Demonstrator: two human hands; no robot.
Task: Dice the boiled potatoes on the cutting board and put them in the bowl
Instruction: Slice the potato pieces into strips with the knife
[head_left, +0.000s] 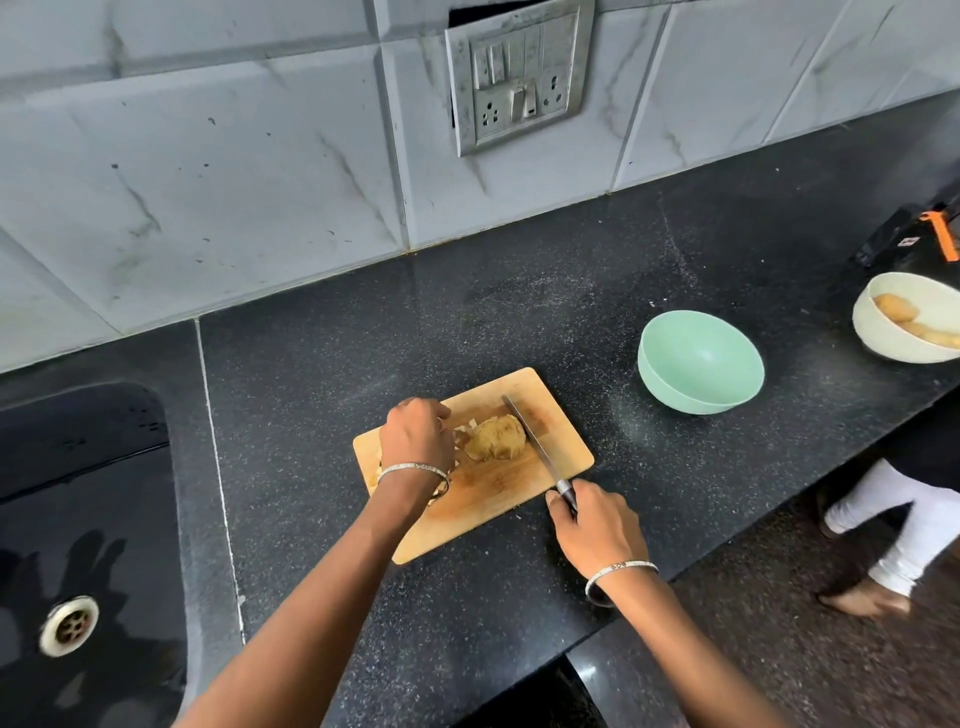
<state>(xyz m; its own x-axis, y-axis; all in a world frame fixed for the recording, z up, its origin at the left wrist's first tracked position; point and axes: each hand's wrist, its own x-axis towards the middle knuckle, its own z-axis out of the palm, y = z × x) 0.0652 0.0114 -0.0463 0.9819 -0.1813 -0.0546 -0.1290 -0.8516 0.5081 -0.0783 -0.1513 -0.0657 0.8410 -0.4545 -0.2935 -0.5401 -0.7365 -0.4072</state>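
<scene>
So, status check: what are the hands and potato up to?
Right hand grips knife, blade alongside potato on cutting board. Left hand curled over cut pieces. Green bowl empty, path clear.

One wide camera on my head, looking forward and down.

It sits above and behind my arms, so both forearms run up from the bottom edge to my left hand (415, 436) on the cutting board (493, 499) and my right hand (597, 530) round the knife (535, 441), close and near the middle. It faces the tiled wall (234, 182) at a tilt, so the table (467, 312) slants. The sink (78, 493) fills the left edge, the green bowl (700, 364) and white bowl (883, 343) lie right, and the floor (779, 649) shows lower right.
</scene>
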